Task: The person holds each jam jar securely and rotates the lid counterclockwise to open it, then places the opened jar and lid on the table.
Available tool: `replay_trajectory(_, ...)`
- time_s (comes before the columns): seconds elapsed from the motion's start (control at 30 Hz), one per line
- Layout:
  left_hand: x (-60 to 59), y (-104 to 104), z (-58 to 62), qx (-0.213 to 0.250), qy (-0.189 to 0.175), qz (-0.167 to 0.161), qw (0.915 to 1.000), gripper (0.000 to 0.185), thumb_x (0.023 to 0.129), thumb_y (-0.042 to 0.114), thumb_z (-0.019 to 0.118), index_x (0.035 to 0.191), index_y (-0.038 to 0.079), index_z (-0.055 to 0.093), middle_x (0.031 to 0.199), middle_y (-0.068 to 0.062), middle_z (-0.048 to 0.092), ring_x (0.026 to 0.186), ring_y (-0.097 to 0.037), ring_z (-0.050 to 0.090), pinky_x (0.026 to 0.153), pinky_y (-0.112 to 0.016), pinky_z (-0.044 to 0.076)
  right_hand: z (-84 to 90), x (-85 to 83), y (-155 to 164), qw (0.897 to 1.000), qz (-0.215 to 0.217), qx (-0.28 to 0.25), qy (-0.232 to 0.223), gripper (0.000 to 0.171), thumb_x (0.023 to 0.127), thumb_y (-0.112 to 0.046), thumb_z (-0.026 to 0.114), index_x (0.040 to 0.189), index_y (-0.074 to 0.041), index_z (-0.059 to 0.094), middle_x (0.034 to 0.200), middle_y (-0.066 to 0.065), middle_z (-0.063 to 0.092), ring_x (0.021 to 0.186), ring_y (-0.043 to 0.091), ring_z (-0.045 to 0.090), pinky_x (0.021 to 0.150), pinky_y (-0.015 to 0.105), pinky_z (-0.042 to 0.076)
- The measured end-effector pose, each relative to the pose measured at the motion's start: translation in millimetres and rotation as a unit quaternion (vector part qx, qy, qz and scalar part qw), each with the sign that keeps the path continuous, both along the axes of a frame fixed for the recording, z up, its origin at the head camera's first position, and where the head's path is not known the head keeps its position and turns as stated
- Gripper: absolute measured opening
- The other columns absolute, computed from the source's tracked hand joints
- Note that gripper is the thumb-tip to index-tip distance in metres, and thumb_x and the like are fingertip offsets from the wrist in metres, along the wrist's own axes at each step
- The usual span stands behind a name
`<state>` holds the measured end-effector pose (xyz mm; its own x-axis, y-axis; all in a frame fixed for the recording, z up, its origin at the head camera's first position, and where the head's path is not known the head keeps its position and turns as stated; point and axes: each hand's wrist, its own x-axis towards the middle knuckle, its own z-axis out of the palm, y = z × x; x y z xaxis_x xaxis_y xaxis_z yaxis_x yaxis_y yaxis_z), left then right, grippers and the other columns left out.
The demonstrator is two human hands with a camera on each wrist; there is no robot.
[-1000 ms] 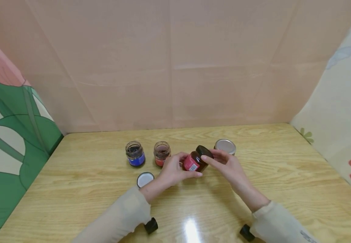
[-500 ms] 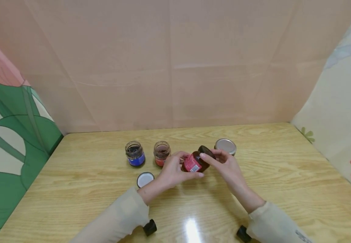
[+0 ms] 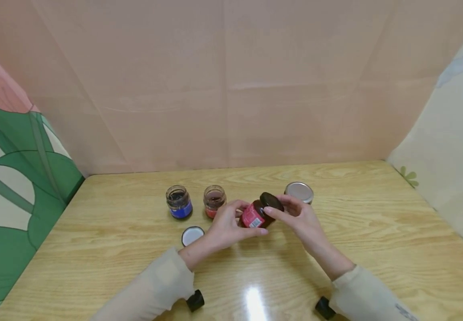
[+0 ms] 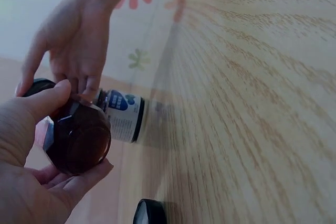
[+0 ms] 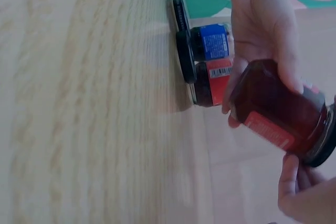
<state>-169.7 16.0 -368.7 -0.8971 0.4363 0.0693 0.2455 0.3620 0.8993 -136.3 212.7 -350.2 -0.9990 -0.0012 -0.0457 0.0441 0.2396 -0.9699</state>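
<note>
My left hand point(image 3: 228, 226) grips a dark glass jar point(image 3: 253, 216) with a pink-red label and holds it tilted above the table. The jar's mouth end points up and to the right. With thumb and fingers, my right hand point(image 3: 300, 219) pinches the jar's dark lid point(image 3: 272, 202). The lid sits at the jar's mouth in the right wrist view, partly cut off by the frame edge. In the left wrist view the jar's base point(image 4: 81, 137) faces the camera. Dark red contents show through the glass.
Two lidless jars, one blue-labelled point(image 3: 180, 209) and one red-labelled point(image 3: 214, 200), stand at the back left. A lidded jar point(image 3: 299, 192) stands behind my right hand. A white-lined lid point(image 3: 192, 235) lies near my left wrist. Two dark-rimmed lids point(image 5: 185, 56) show in the right wrist view.
Both hands keep their hold on the jar and its lid. The jar, the lid and my right fingers have shifted only slightly.
</note>
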Motion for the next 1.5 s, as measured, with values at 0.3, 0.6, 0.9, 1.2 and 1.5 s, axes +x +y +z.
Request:
replay_trajectory(0.3,0.2,-2,2.0,0.009,0.009,-0.004,0.9999,0.061,0.072,0.029,0.085,0.122,0.008,0.058,0.115,-0.004,0.064,0.099,-0.016,0.064,0.074,-0.024,0.052,-1.7,-1.9,5,0.986,0.123,-0.098,0.045,0.055,0.095,-0.015,0.059,0.144,0.000,0.038,0.149,0.019,0.037,0.124,0.002,0.048,0.097,0.014,0.041)
replay_trajectory(0.6,0.9,-1,-0.3,0.007,0.014,-0.001,0.9999,0.061,0.071,0.029,0.085,0.121,0.008,0.058,0.115,-0.004,0.064,0.097,-0.015,0.064,0.076,-0.025,0.053,-1.5,0.1,-1,0.998,0.054,-0.041,0.009,0.057,0.094,-0.027,0.062,0.144,-0.010,0.040,0.143,0.013,0.046,0.125,0.018,0.048,0.098,0.022,0.042)
replay_trajectory(0.9,1.4,-1,0.1,0.014,0.005,0.001,0.9999,0.063,0.072,0.030,0.085,0.123,0.008,0.056,0.116,-0.004,0.063,0.098,-0.016,0.064,0.078,-0.027,0.053,-2.0,-1.9,-16,0.996,-0.087,0.005,-0.037,0.054,0.086,-0.036,0.071,0.120,-0.003,0.047,0.110,0.007,0.054,0.100,0.016,0.048,0.084,0.023,0.044)
replay_trajectory(1.2,2.9,0,-0.4,0.024,-0.001,0.006,0.9997,0.063,0.072,0.029,0.085,0.123,0.007,0.055,0.117,-0.005,0.061,0.099,-0.015,0.064,0.079,-0.026,0.053,-0.2,-3.3,-15,0.994,-0.107,-0.020,-0.028,0.052,0.084,-0.030,0.074,0.119,0.002,0.051,0.103,0.006,0.059,0.089,0.011,0.056,0.084,0.025,0.049)
replay_trajectory(1.5,3.1,0,0.4,0.027,-0.012,0.015,0.9994,0.063,0.072,0.029,0.085,0.123,0.008,0.055,0.117,-0.004,0.061,0.102,-0.017,0.064,0.081,-0.029,0.053,-2.0,1.9,-10,0.996,-0.029,-0.069,0.038,0.046,0.091,-0.016,0.065,0.131,0.002,0.053,0.130,0.015,0.057,0.106,0.003,0.059,0.090,0.016,0.046)
